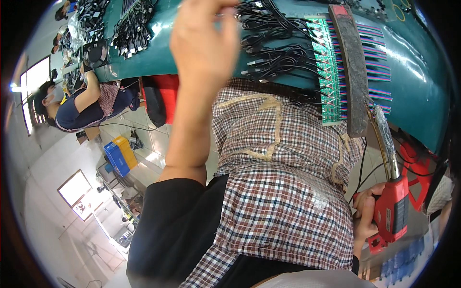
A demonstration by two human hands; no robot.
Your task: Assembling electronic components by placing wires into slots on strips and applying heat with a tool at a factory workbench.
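My right hand [366, 211] is wrapped round the handle of a red soldering gun [396, 206]. Its metal barrel and a thin brass-coloured tube point up toward the near end of a dark, worn bar [353, 72]. That bar lies across a row of green circuit boards [327, 72] and thin multicoloured wires [377, 72]. Black cables [283, 60] run from the left side of the boards. My left hand [206, 43] is raised over the table, left of the cables; motion blur and the top edge obscure its fingers.
The green tabletop [418, 91] bears more bundled black cables [132, 31] and a small black fan [95, 55]. A co-worker [79, 103] sits at the left. Blue and yellow crates [120, 156] stand on the floor; a red stool [415, 168] is at the right.
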